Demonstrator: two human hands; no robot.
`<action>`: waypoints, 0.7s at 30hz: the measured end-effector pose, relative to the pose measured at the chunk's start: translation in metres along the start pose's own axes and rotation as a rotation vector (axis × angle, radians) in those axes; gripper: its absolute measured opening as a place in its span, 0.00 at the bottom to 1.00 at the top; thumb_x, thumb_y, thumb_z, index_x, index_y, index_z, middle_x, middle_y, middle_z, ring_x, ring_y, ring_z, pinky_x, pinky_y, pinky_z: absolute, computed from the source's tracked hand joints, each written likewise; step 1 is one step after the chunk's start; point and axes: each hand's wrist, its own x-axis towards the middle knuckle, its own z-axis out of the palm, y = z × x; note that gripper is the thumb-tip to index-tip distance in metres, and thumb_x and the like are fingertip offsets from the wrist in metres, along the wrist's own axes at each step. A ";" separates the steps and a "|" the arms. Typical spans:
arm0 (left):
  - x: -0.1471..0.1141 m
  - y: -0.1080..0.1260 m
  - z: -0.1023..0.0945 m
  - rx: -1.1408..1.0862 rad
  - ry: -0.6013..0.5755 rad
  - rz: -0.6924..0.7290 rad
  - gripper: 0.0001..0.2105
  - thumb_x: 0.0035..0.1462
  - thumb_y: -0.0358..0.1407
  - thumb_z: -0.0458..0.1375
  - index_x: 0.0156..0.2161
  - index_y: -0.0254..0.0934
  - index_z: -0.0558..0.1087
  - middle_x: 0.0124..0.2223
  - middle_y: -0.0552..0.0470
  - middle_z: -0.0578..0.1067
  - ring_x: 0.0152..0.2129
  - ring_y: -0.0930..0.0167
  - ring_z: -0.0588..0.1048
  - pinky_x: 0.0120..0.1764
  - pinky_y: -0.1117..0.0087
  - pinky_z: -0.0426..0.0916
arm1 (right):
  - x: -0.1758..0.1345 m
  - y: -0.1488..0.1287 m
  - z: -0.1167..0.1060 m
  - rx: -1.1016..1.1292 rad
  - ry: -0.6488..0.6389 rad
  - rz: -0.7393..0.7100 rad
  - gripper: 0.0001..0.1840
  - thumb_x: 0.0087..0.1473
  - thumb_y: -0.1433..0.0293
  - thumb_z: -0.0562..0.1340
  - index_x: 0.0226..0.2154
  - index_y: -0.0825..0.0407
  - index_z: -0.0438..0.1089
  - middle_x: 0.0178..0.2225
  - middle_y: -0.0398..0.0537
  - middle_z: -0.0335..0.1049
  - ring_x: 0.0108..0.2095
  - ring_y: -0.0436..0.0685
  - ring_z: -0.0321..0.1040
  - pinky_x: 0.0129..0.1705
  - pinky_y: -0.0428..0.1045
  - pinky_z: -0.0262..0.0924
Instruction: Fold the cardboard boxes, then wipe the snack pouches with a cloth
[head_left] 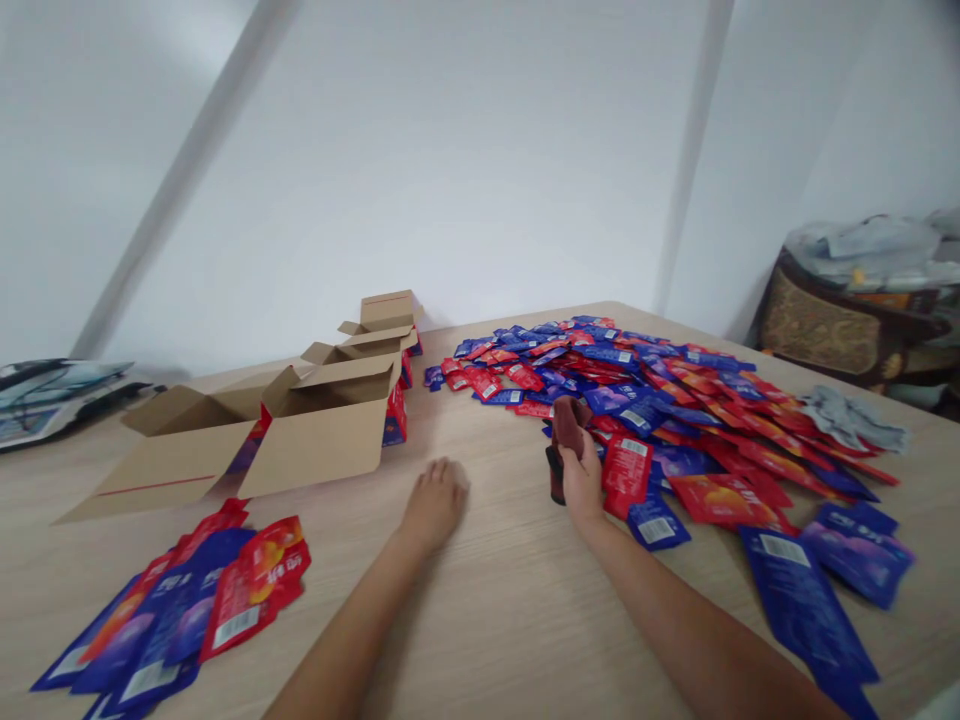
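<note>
My right hand [583,485] is closed around a maroon, soft-looking cloth [570,422]. A black strip [556,475] hangs beside it, and I cannot tell whether it is part of the cloth. This hand is at the near left edge of a big pile of red and blue pouches [600,375], close to a red pouch [628,470]. My left hand [435,505] rests palm down on the tabletop with its fingers out, slightly blurred and holding nothing. It lies between that pile and the cardboard boxes.
Open cardboard boxes [322,430] stand in a row on the left. Nearer, several red and blue pouches [172,610] lie overlapping. A grey cloth [855,418] sits on the pile's right side. Beyond the table are a patterned chair [817,320] and a white wall [480,150].
</note>
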 end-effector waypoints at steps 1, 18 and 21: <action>0.014 0.021 0.007 -0.069 0.017 0.081 0.23 0.61 0.40 0.41 0.58 0.30 0.58 0.61 0.38 0.59 0.58 0.62 0.56 0.57 0.58 0.52 | 0.001 0.001 0.000 0.024 0.008 0.019 0.28 0.51 0.69 0.49 0.56 0.52 0.56 0.49 0.52 0.65 0.48 0.59 0.60 0.50 0.54 0.54; 0.122 0.111 0.022 -0.179 0.083 0.279 0.21 0.60 0.32 0.40 0.57 0.32 0.60 0.61 0.41 0.59 0.61 0.62 0.48 0.58 0.48 0.43 | 0.004 0.002 0.005 0.212 0.011 0.180 0.23 0.50 0.65 0.52 0.50 0.51 0.60 0.50 0.52 0.64 0.51 0.58 0.59 0.53 0.53 0.53; 0.089 0.101 0.019 -0.199 0.128 0.341 0.20 0.57 0.27 0.43 0.55 0.31 0.62 0.59 0.40 0.62 0.60 0.64 0.51 0.59 0.51 0.42 | 0.004 -0.001 0.003 0.217 0.014 0.181 0.24 0.50 0.65 0.52 0.50 0.52 0.59 0.50 0.53 0.64 0.51 0.59 0.59 0.53 0.54 0.53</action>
